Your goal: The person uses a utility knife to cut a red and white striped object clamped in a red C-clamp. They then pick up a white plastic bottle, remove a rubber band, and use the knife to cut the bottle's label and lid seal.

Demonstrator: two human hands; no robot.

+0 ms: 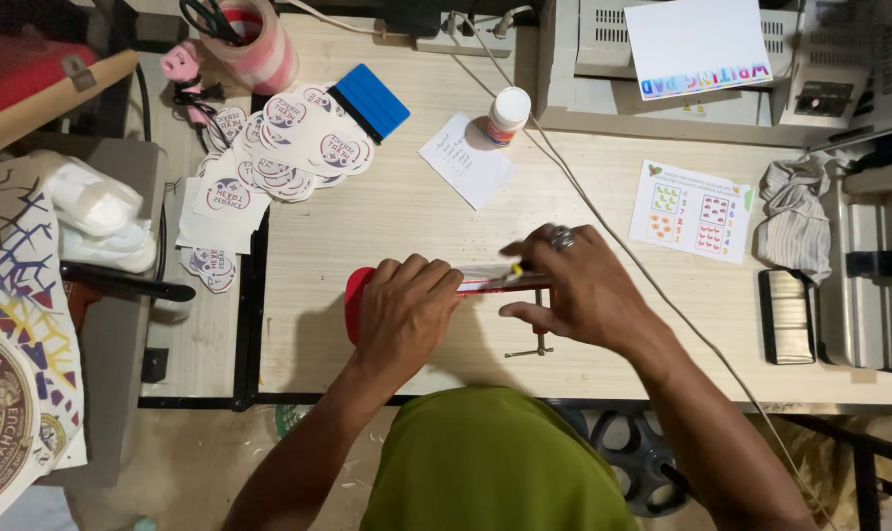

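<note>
My left hand grips a red round-ended tool lying on the pale wooden table; its red bar runs to the right under my fingers. My right hand, with a ring on one finger, rests on the bar's right part, fingers curled over a thin clear strip with a yellow tip. A small metal screw clamp hangs from the bar just below my right thumb. What lies under my palms is hidden.
A pile of round printed stickers and a blue squeegee lie at the back left. A white bottle stands on a paper slip. A printed colour card, a crumpled cloth, a cable and machines sit at the right.
</note>
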